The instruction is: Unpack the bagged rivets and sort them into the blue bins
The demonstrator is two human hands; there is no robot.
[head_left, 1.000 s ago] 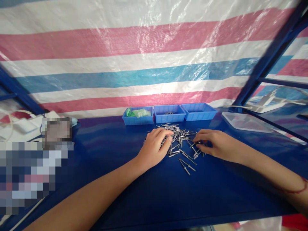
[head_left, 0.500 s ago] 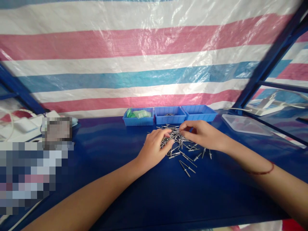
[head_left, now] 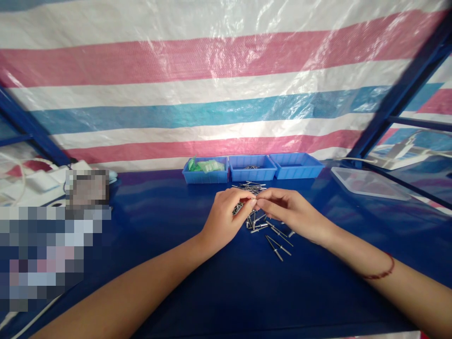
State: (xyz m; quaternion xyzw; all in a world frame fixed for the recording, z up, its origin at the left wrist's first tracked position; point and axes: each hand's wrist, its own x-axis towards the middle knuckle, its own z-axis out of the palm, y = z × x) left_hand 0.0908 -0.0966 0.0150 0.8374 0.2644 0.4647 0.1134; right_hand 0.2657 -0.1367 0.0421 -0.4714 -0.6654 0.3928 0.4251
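Over a loose pile of silver pop rivets [head_left: 259, 226] my two hands meet fingertip to fingertip. My left hand [head_left: 226, 212] is closed in a pinch, thumb against forefinger. From the other side my right hand [head_left: 287, 207] pinches at the same spot, its fingertips touching those of the left. Whatever lies between the fingertips is too small and too covered to make out. Rivets show behind, between and below the hands, and part of the pile is hidden by them. A few rivets [head_left: 278, 247] lie apart, nearer to me.
Three blue bins stand in a row behind the pile: the left bin [head_left: 206, 177] holds green and clear plastic packets, the middle bin [head_left: 252, 174] some rivets, the right bin [head_left: 298, 166] shows no contents. A clear plastic lid [head_left: 363, 183] lies right; power strips flank the blue table [head_left: 247, 296].
My right hand has moved left and down from the pile to meet my left hand. The left fingers have closed from apart into a pinch. The view has shifted slightly.
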